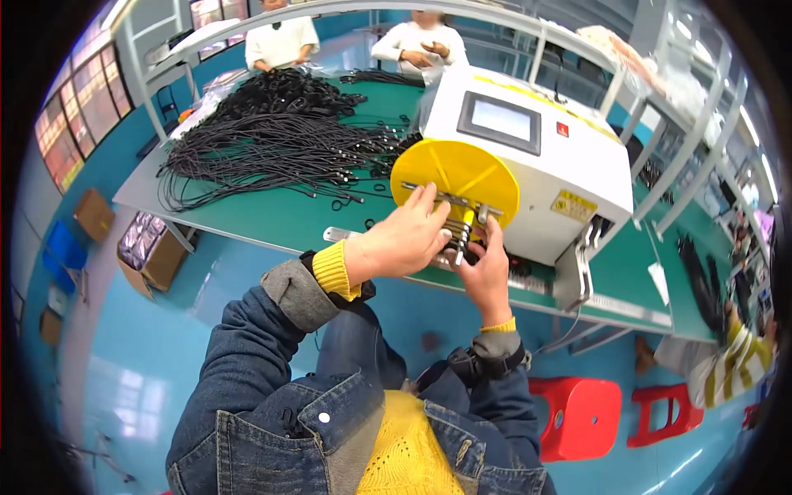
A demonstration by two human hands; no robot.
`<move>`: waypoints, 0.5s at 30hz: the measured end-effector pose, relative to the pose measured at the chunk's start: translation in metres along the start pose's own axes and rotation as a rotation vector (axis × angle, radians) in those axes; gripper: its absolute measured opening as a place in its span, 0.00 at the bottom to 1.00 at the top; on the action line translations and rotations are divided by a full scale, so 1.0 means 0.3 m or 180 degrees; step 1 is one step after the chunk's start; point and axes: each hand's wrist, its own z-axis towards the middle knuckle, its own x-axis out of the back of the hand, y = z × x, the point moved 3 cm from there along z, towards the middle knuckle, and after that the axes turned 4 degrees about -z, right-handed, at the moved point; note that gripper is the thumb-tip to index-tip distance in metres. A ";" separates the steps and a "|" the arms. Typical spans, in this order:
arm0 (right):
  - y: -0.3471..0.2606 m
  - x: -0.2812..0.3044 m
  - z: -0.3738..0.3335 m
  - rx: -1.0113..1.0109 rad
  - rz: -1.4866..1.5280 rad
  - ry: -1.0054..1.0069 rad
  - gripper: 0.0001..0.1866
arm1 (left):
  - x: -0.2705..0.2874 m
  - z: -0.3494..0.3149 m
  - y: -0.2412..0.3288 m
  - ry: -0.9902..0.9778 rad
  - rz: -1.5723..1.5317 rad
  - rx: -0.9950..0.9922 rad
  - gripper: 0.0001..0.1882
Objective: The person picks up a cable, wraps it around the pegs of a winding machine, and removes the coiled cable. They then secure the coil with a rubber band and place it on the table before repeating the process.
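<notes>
A round yellow disc stands on the front of a white machine, with metal pegs and a bar across it. Black cable is wound in a small coil around the pegs. My left hand reaches over from the left, its fingers bent around the coil's left side. From below right, my right hand grips the other side, thumb and fingers closed about the cable. Parts of the coil are hidden behind my fingers.
A big heap of black cables covers the left of the green table. Two people stand across it; another sits at right. Red stools stand at lower right, an open carton at left. A metal rack frame spans overhead.
</notes>
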 end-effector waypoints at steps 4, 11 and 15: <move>0.001 -0.006 0.011 0.0147 0.0137 0.0047 0.45 | -0.023 -0.019 -0.012 0.0121 -0.0612 0.0067 0.26; -0.034 -0.023 -0.015 0.0148 -0.0249 0.0069 0.35 | -0.005 -0.005 0.032 0.0588 -0.0727 0.0225 0.25; -0.091 -0.068 -0.052 0.0278 -0.0480 0.0827 0.30 | -0.026 0.002 0.036 0.0483 -0.0570 0.0171 0.21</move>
